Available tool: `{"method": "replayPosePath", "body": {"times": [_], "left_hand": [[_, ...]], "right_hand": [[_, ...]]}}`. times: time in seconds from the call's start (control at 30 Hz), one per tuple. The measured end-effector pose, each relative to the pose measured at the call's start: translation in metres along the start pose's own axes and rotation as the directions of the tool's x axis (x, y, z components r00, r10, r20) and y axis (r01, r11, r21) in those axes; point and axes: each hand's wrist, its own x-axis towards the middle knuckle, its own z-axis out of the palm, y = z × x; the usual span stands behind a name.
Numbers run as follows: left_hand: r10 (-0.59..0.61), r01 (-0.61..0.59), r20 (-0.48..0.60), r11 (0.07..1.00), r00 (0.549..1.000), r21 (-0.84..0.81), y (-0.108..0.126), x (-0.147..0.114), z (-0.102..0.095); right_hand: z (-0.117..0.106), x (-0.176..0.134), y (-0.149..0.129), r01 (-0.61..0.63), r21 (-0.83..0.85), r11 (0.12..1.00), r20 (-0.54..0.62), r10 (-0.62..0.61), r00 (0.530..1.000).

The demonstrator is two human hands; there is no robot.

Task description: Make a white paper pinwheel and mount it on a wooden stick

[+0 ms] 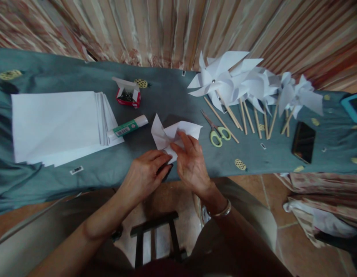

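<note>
Holding ppr (pixel 158 132) | L hand (pixel 146 169), R hand (pixel 192 163) | nr tbl edge (pixel 218 170) | scissors (pixel 216 128) apart

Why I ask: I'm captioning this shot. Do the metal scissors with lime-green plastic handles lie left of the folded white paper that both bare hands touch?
Not quite: the scissors lie to the right of the folded white paper, as the head view shows. The left hand and right hand do both touch it.
</note>
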Motion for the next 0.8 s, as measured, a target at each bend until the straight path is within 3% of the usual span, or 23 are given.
{"method": "replayPosePath", "body": {"times": [0.2,0.33,0.5,0.63,0.8], "left_hand": [[-0.027,0.026,0.032,0.999,0.999,0.034,0.001,-0.002,0.000],[-0.008,0.007,0.025,0.998,1.000,0.060,0.000,-0.004,0.001],[0.002,-0.003,0.006,0.999,1.000,0.049,-0.003,-0.004,0.002],[-0.008,0.008,0.000,0.999,1.000,0.038,-0.002,-0.005,0.000],[-0.010,0.009,0.032,0.999,0.999,0.036,0.000,-0.008,-0.008]], "right_hand": [[-0.025,0.007,0.014,-0.005,0.241,0.971,-0.077,0.025,0.997],[-0.031,0.023,0.031,-0.057,0.133,0.989,-0.154,0.077,0.985],[-0.024,0.040,0.040,-0.038,-0.010,0.999,-0.090,0.037,0.995],[-0.030,0.040,0.042,-0.054,0.013,0.998,-0.096,0.055,0.994],[-0.046,0.028,0.051,-0.196,0.163,0.967,-0.078,0.210,0.974]]}}
